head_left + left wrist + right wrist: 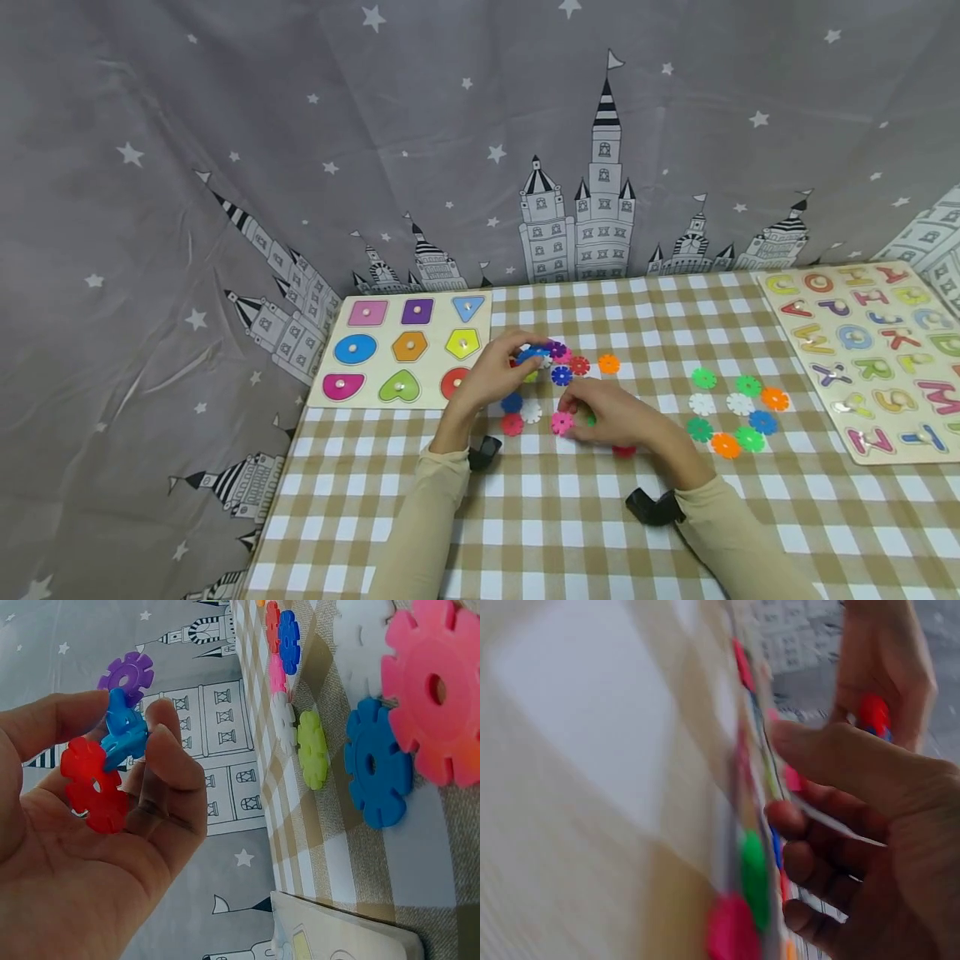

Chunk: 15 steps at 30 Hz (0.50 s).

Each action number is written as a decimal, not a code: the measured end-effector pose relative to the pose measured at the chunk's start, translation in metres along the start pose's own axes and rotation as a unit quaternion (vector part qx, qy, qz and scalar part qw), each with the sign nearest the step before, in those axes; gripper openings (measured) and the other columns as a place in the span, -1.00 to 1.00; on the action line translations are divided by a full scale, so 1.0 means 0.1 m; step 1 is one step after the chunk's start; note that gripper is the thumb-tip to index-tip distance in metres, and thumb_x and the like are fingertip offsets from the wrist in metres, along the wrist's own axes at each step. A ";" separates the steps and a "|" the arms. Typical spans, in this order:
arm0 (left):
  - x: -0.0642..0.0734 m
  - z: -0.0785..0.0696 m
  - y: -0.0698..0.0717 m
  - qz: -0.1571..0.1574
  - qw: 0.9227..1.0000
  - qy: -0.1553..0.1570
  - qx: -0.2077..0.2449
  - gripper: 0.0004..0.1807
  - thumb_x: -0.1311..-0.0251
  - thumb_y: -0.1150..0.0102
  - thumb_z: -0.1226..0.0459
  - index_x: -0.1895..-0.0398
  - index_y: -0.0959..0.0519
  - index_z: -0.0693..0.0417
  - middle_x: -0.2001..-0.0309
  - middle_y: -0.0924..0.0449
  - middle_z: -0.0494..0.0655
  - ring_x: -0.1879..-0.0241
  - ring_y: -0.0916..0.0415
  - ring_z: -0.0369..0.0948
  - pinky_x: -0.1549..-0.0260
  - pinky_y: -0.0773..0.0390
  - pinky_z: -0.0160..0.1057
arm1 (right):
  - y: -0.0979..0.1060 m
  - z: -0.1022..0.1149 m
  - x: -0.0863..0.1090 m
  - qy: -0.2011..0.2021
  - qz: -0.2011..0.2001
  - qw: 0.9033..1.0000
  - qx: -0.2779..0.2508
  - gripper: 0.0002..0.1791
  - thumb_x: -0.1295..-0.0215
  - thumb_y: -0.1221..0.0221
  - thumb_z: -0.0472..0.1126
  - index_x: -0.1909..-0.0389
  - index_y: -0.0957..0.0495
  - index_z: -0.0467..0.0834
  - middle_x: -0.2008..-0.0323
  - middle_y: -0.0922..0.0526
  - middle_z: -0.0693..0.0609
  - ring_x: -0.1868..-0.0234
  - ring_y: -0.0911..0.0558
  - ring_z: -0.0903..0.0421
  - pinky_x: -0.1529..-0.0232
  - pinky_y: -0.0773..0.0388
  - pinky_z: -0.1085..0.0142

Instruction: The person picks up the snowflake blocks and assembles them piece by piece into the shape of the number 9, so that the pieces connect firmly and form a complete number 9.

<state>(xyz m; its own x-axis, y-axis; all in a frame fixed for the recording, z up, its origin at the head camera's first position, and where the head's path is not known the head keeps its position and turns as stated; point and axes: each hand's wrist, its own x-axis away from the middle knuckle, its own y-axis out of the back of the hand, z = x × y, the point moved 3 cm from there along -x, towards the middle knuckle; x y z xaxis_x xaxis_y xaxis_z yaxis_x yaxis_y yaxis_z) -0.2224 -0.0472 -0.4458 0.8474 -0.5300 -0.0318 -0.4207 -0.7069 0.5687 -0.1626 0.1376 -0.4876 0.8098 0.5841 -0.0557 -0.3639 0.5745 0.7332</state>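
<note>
Three joined discs (124,736) (red, blue, purple) sit pinched in L hand (492,372), over cloth (525,504). R hand (615,414): fingers bent at pink disc (562,423), can't tell if gripped. Shape bd (384,354) L, letter bd (888,423) R.

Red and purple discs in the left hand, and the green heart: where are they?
Red disc (96,802), left wrist view: face, below its hole.
Purple disc (142,678), left wrist view: face, right of its hole.
Green heart (399,387), head view: its knob, mid-heart.
</note>
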 end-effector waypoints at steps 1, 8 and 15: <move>0.00 0.00 -0.01 0.001 1.000 0.000 -0.001 -0.70 -0.31 -0.17 0.30 -0.10 -0.62 0.04 -0.13 -0.57 -0.05 -0.07 -0.47 -0.12 -0.08 -0.49 -0.06 | 0.04 -0.03 0.01 -0.018 -0.013 0.999 -0.031 -0.74 -0.14 -0.38 -0.19 0.16 -0.58 -0.09 0.34 -0.54 0.12 0.36 -0.45 0.20 0.30 -0.43 0.39; -0.02 -0.02 -0.05 0.015 1.000 0.012 -0.005 -0.71 -0.28 -0.18 0.33 -0.06 -0.64 0.01 -0.10 -0.58 -0.06 -0.04 -0.46 -0.14 -0.06 -0.50 -0.09 | 0.34 -0.21 0.10 -0.106 -0.162 0.952 -0.238 -0.67 -0.23 -0.25 -0.40 -0.01 -0.52 -0.36 0.30 -0.62 -0.13 0.41 -0.50 0.24 0.41 -0.47 0.44; -0.01 -0.04 -0.08 0.025 0.999 0.033 0.009 -0.70 -0.31 -0.16 0.34 -0.07 -0.63 -0.02 -0.14 -0.55 -0.04 -0.05 -0.44 -0.12 -0.08 -0.48 -0.05 | 0.36 -0.28 0.08 -0.140 -0.183 0.918 -0.324 -0.58 -0.25 -0.26 -0.38 -0.10 -0.47 -0.43 0.28 -0.65 -0.01 0.36 -0.57 0.32 0.30 -0.52 0.48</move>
<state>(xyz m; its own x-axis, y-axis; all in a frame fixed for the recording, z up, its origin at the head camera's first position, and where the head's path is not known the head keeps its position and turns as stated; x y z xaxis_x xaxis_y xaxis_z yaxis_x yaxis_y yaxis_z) -0.2186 -0.0397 -0.4471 0.8445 -0.5331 0.0505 -0.4682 -0.6894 0.5527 -0.1820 0.1785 -0.4807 0.9857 0.1665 0.0246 -0.1683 0.9760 0.1380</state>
